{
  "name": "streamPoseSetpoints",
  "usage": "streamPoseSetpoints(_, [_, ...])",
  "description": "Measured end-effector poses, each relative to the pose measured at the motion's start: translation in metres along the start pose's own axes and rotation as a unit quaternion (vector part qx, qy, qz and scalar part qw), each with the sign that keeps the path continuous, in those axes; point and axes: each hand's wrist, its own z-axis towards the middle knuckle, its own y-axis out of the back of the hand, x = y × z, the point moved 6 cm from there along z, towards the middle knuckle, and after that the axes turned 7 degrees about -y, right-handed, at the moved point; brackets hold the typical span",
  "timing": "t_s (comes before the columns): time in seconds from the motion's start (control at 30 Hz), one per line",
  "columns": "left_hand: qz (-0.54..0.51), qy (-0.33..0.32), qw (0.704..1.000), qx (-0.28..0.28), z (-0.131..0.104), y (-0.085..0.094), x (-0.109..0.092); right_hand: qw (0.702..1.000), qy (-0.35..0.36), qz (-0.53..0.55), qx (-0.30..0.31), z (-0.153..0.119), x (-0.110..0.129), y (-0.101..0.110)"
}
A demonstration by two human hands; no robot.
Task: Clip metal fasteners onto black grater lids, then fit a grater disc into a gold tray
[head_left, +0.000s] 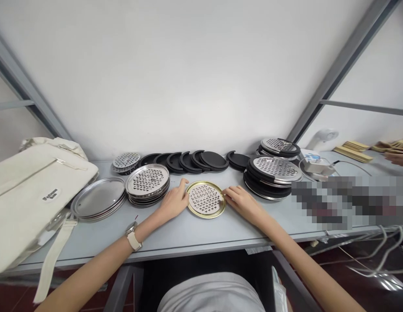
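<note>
In front of me on the table lies a round gold-rimmed plate [210, 215] with a perforated metal grater disc [205, 198] set inside it. My left hand [173, 200] is at the plate's left rim, fingers bent against the edge and the index finger raised a little. At the right rim, my right hand [242, 201] has its curled fingertips on the edge. Left of my left hand stands a stack of perforated discs [148, 180], and beside it a stack of plain metal plates [99, 197]. Black rings and perforated discs form a stack [274, 171] to the right.
Several black round bases [214, 160] overlap in a row along the wall. A small pile of perforated discs [126, 161] sits back left. A cream bag [41, 190] covers the left end. Rightward are a white device [313, 164], cables, yellow strips [352, 151] and another person's hand [398, 159].
</note>
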Motion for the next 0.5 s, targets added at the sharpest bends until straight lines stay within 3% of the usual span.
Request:
streamPoseSetpoints(0.13, [0.020, 0.017, 0.999, 0.030, -0.009, 0.003, -0.014, 0.995, -0.087, 0.042, -0.024, -0.005, -0.009, 0.001])
streamPoseSetpoints(0.2, [0.011, 0.029, 0.997, 0.066, -0.020, 0.002, -0.023, 0.993, -0.092, 0.071, -0.006, -0.006, -0.007, -0.003])
streamPoseSetpoints(0.27, [0.012, 0.026, 0.994, 0.104, -0.035, 0.000, -0.035, 0.993, -0.074, 0.091, 0.010, -0.001, -0.006, -0.007])
streamPoseSetpoints(0.4, [-0.018, -0.054, 0.987, 0.149, -0.058, 0.001, -0.066, 0.990, 0.011, 0.135, 0.049, 0.026, -0.004, -0.016])
streamPoseSetpoints(0.5, [-0.010, -0.090, 0.991, 0.099, -0.055, 0.011, -0.075, 0.985, 0.067, 0.143, 0.067, 0.048, -0.001, -0.023])
